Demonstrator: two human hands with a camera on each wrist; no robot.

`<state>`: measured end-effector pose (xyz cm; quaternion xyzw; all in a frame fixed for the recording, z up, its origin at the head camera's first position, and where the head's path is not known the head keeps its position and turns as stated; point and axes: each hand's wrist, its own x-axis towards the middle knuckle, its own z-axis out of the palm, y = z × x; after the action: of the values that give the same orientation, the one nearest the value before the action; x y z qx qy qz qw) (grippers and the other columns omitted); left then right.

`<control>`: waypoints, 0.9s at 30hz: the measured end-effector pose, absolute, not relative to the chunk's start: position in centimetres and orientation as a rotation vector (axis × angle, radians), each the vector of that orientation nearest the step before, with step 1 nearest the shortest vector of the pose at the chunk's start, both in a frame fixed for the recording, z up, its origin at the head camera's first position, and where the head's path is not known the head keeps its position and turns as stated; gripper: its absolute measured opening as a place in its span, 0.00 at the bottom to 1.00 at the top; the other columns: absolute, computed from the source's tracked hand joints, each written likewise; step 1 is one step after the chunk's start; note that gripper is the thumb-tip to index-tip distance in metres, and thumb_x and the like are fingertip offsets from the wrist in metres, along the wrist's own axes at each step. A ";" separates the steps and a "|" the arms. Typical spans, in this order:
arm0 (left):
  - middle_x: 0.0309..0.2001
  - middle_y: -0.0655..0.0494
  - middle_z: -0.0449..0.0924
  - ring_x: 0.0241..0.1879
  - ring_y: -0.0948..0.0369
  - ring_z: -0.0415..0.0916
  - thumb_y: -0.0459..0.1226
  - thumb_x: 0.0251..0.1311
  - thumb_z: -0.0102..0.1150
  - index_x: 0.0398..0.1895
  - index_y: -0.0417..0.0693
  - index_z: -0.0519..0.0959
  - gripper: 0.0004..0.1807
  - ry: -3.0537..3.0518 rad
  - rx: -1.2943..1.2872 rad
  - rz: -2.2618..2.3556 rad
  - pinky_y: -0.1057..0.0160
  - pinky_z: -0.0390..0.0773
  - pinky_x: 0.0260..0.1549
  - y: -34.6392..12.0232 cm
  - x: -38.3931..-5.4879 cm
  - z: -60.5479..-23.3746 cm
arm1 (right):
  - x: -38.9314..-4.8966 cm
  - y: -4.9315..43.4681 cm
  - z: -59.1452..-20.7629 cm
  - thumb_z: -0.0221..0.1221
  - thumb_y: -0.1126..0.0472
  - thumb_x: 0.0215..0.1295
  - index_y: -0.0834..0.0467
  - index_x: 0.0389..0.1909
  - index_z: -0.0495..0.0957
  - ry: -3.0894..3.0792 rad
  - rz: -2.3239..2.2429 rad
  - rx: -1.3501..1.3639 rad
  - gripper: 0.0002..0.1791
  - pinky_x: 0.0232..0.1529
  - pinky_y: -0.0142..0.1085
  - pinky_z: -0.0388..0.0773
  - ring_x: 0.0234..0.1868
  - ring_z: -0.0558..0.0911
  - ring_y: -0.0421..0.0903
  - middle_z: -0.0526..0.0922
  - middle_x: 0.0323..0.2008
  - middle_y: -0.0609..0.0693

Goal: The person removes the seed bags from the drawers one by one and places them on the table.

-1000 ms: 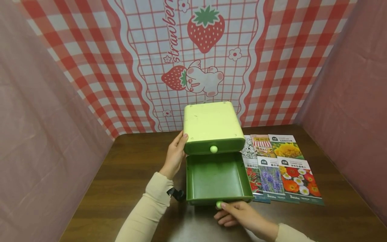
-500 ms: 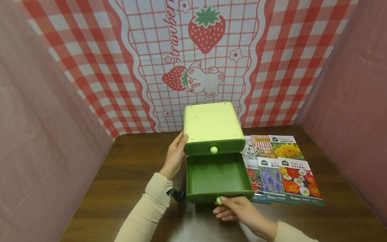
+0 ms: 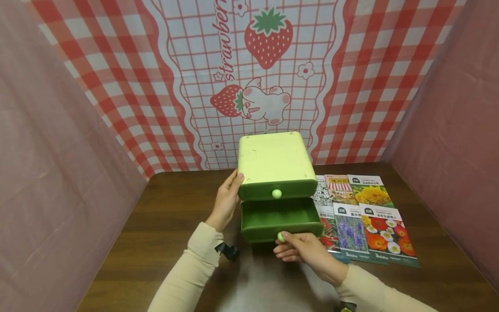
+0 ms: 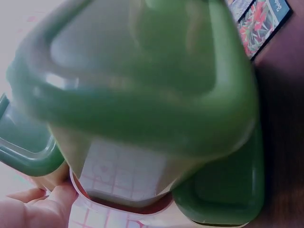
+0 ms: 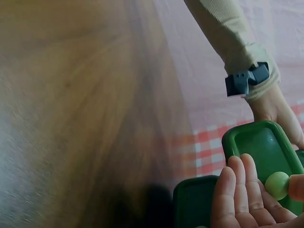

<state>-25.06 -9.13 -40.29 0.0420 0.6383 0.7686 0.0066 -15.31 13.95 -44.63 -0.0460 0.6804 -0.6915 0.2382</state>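
A pale yellow mini drawer cabinet (image 3: 274, 158) with dark green drawers stands on the brown table. Its middle drawer (image 3: 257, 234) is partly out, with green interior showing. My right hand (image 3: 306, 253) pinches that drawer's light green knob (image 3: 281, 236) between thumb and index finger. In the right wrist view the other fingers (image 5: 240, 190) extend beside the knob (image 5: 277, 185). My left hand (image 3: 225, 197) holds the cabinet's upper left side. Seen from the left wrist, the pulled-out drawer (image 4: 142, 107) is in front, between the top drawer (image 4: 23, 137) and the bottom drawer (image 4: 223, 187).
Several flower seed packets lie overlapping to the cabinet's right, including one with orange poppies (image 3: 386, 234), one with lavender (image 3: 351, 229) and one with yellow blooms (image 3: 370, 193). A red-checked strawberry cloth (image 3: 269, 52) hangs behind, and pink curtains (image 3: 448, 138) flank the table.
My right hand has pushed the middle drawer inward, away from me, so less of its interior shows. The left hand has stayed on the cabinet's side.
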 end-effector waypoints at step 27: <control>0.73 0.56 0.62 0.66 0.54 0.69 0.59 0.66 0.53 0.75 0.55 0.59 0.39 2.035 0.072 2.352 0.56 0.73 0.62 -9.2 -25.2 -40.2 | -21.1 13.1 -44.8 0.51 0.41 0.72 0.70 0.58 0.76 1.962 -1.909 -0.102 0.34 0.55 0.48 0.81 0.46 0.87 0.46 0.85 0.49 0.61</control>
<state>-25.24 -9.19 -40.16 0.0230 0.6540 0.7560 0.0153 -21.05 13.09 -44.80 -0.0366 0.7019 -0.6828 0.1998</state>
